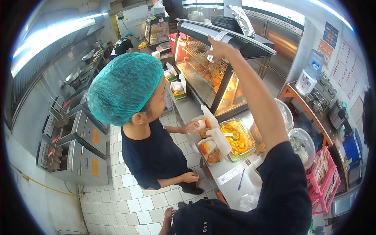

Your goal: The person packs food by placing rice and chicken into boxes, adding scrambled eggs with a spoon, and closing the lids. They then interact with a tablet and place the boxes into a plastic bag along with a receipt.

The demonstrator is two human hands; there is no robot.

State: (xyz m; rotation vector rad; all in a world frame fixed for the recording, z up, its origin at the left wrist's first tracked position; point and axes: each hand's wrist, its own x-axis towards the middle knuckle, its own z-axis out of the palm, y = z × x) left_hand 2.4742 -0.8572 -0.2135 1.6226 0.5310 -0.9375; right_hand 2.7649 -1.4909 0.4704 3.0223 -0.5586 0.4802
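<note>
My right hand is raised at the front upper edge of the heated display cabinet. Its fingers are closed on a white printed paper slip, part of which hangs below the hand. Low in the view, my left hand hangs by my body, fingers loosely apart, with nothing visible in it. On the counter below my right arm are two open meal boxes with rice and fried chicken. Beside them, a metal tray holds yellow food and a spoon.
A co-worker in a green hair net stands at the counter, one hand by the boxes. A receipt, a blue pen and a plastic bag lie nearby. Fryers line the left; pink crates stand right. Another person works farther back.
</note>
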